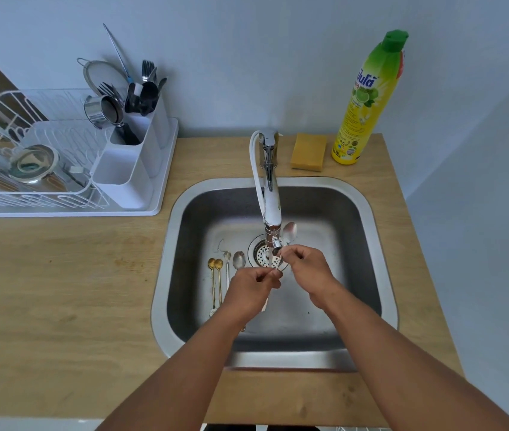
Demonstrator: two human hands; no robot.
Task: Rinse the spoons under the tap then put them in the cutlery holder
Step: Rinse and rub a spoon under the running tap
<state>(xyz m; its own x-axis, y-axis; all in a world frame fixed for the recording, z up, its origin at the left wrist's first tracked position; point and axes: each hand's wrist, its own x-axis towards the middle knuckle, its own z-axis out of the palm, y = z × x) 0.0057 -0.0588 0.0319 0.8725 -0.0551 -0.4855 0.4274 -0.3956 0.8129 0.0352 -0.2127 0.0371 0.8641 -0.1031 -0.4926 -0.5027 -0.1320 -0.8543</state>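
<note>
Both hands hold one silver spoon [289, 232] under the tap [271, 209] above the sink [355, 219]. Its bowl sticks up behind the tap's nozzle. My right hand [309, 269] pinches the upper part of the handle, and my left hand [253, 290] grips the lower end. A thin stream of water falls beside the handle. On the sink floor to the left lie two gold spoons [215, 275], a thin silver spoon [227, 265] and a wider silver spoon [239, 260]. The white cutlery holder [129, 172] stands on the drying rack at the left.
The white dish rack [29, 169] holds metal bowls, a strainer and a portafilter; dark forks and utensils fill the holder's rear compartments. A yellow sponge [308, 152] and a dish-soap bottle [368, 101] stand behind the sink on the wooden counter [60, 290].
</note>
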